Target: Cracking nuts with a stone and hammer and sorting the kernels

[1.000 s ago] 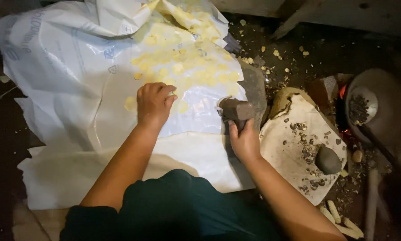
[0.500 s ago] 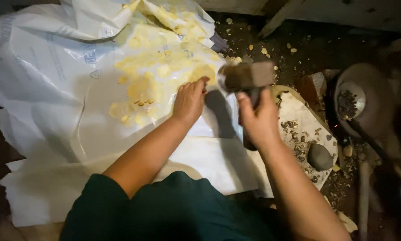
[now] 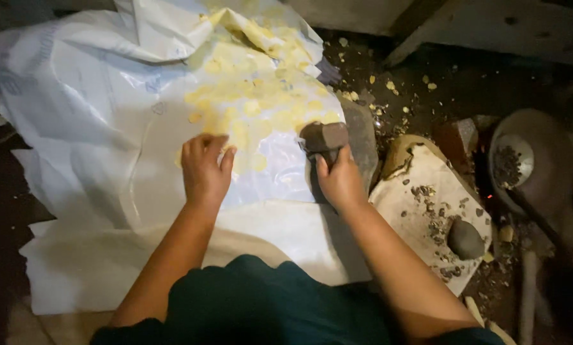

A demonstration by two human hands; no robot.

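Note:
My right hand (image 3: 339, 181) grips a grey-brown block-shaped stone tool (image 3: 324, 137), held low over the right edge of a white plastic sheet (image 3: 95, 115). Pale yellow flattened flakes (image 3: 261, 102) lie scattered across the sheet's upper middle. My left hand (image 3: 205, 169) rests palm down on the sheet at the lower edge of the flakes, fingers curled and touching them. A dark flat stone slab (image 3: 363, 137) sits just behind the tool, partly under the sheet.
A tan board (image 3: 427, 211) to the right carries dark husk bits and a round grey stone (image 3: 465, 239). A metal bowl (image 3: 513, 160) with dark grains stands at the far right. Yellow crumbs litter the dark ground (image 3: 395, 83).
My right hand has brought the stone tool down from its raised position. My left hand slid left and lower on the sheet, back over the flakes.

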